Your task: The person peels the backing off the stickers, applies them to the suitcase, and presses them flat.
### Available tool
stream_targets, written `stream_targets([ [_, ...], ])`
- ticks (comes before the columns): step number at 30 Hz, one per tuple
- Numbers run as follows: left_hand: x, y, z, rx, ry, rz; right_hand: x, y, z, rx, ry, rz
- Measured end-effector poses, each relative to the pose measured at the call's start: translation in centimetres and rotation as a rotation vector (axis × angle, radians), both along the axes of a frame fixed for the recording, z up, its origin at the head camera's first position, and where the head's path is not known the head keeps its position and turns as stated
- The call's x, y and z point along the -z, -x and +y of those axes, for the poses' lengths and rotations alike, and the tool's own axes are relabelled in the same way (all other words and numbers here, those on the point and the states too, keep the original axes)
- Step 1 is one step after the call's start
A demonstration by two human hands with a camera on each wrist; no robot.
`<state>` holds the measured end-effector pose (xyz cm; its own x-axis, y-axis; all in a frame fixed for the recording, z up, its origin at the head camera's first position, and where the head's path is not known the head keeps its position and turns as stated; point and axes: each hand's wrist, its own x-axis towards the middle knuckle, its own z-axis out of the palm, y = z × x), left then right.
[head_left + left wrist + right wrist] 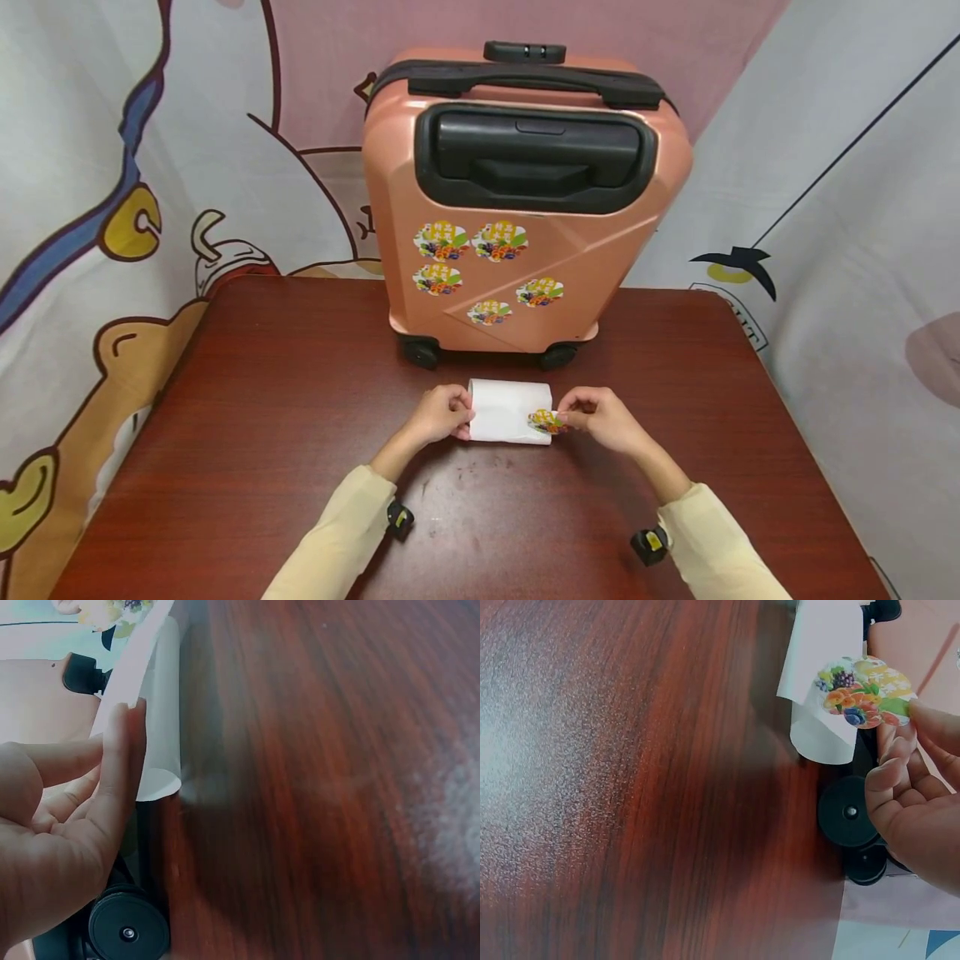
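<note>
My left hand [441,413] pinches the left end of a white paper roll [501,407] lying on the table in front of the suitcase. In the left wrist view, thumb and fingers of that hand [71,817] grip the loose sheet of the roll [160,727]. Between thumb and finger, my right hand [606,422] holds an oval fruit-print sticker [546,421] by its edge. The right wrist view has this sticker [864,694] overlapping the roll's white sheet [802,667], its printed face showing. The other fingers of the right hand [922,802] curl inward.
A pink hard-shell suitcase [600,237] with black handles stands upright at the back of the brown table [300,400]. Several fruit stickers [499,242] are on its front. Its black wheels [558,357] sit just behind the roll. A cartoon-printed curtain [67,100] hangs behind.
</note>
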<state>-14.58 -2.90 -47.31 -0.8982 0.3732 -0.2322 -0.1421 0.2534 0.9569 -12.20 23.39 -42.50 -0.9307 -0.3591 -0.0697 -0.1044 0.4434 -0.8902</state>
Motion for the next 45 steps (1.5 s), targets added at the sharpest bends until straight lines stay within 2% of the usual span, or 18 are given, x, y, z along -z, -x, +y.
stream_targets([
  [3,0.2,-0.1,0.1,-0.011,-0.001,-0.04,-1.0,-0.4,-0.4,-0.002,-0.003,-0.017],
  [7,0.3,-0.1,0.1,-0.02,-0.004,-0.073,-1.4,-0.5,-0.5,0.002,-0.015,-0.028],
  [20,0.2,0.1,-0.4,-0.035,0.032,-0.069,-1.0,-0.1,-0.5,-0.001,0.0,-0.019],
  [23,0.1,0.2,-0.6,-0.025,0.071,-0.031,-1.0,0.0,-0.6,-0.005,0.002,-0.016],
  [27,-0.3,0.4,-0.9,-0.019,0.158,0.08,-1.1,0.1,-0.7,-0.004,0.013,-0.01],
  [32,-1.2,0.9,-1.1,-0.074,0.22,0.204,-1.3,0.4,-1.0,-0.016,0.028,0.001],
  [36,-1.8,1.2,-0.8,-0.087,0.188,0.221,-1.8,0.6,-1.3,-0.023,0.04,0.003],
  [45,-2.6,1.0,1.1,0.031,0.112,0.25,-3.0,0.9,-2.7,-0.039,0.055,-0.015],
])
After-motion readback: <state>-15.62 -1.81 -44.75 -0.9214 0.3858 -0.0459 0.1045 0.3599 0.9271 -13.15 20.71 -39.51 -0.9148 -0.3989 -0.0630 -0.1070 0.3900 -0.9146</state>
